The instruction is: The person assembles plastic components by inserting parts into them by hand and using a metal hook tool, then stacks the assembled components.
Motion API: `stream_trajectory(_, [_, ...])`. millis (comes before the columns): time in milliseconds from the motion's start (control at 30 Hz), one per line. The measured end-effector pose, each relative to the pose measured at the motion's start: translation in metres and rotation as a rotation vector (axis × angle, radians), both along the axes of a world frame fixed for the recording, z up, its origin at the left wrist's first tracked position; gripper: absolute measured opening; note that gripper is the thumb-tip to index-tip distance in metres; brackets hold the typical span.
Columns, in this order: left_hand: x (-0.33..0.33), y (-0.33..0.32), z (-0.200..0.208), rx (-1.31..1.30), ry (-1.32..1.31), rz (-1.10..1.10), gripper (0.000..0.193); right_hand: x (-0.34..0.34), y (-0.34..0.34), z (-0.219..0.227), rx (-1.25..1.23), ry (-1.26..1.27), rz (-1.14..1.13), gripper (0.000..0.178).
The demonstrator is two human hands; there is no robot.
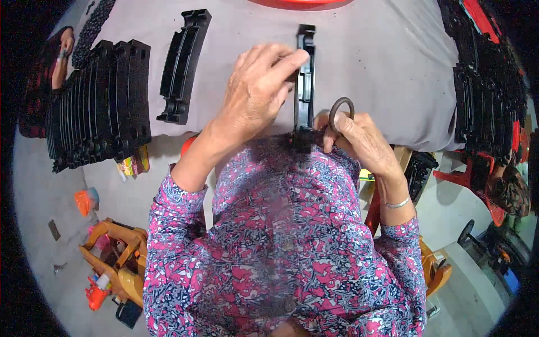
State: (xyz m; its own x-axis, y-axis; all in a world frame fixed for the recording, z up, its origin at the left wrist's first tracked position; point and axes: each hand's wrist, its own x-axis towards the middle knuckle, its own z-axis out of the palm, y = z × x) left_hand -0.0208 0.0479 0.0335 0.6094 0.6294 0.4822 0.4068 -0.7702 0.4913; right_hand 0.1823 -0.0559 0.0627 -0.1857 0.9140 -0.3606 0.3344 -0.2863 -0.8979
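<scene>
A long, narrow black plastic part (pixel 305 92) with hollow compartments stands lengthwise before me at the table's near edge. My left hand (pixel 255 84) is closed on it from the left, fingertips at its upper half. My right hand (pixel 365 137) is at its lower right, closed with the thumb against a dark ring (pixel 351 103). Whether this ring is a tool's handle or a loose loop is hidden by the fingers. A similar black part (pixel 182 70) lies on the cloth to the left, apart from my hands.
A row of black parts (pixel 101 101) stands at the table's left; more black parts (pixel 471 101) fill the right. A red rim (pixel 303 4) shows at the far edge of the grey tablecloth (pixel 387 50). Another person's hand (pixel 66 40) is at far left.
</scene>
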Motion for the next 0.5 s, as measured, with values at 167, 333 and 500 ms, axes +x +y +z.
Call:
stream_trajectory(167, [-0.013, -0.01, 0.001, -0.331, -0.168, 0.041, 0.043, 0.01, -0.002, -0.015, -0.206, 0.249, -0.145, 0.062])
stream_trajectory(333, [-0.002, -0.038, 0.0, -0.25, -0.047, 0.09, 0.083, 0.022, 0.004, -0.011, -0.041, 0.572, -0.389, 0.05])
stream_trajectory(500, [0.009, -0.051, 0.008, -0.241, 0.067, 0.144, 0.096, 0.018, 0.023, 0.011, 0.188, 0.89, -0.618, 0.05])
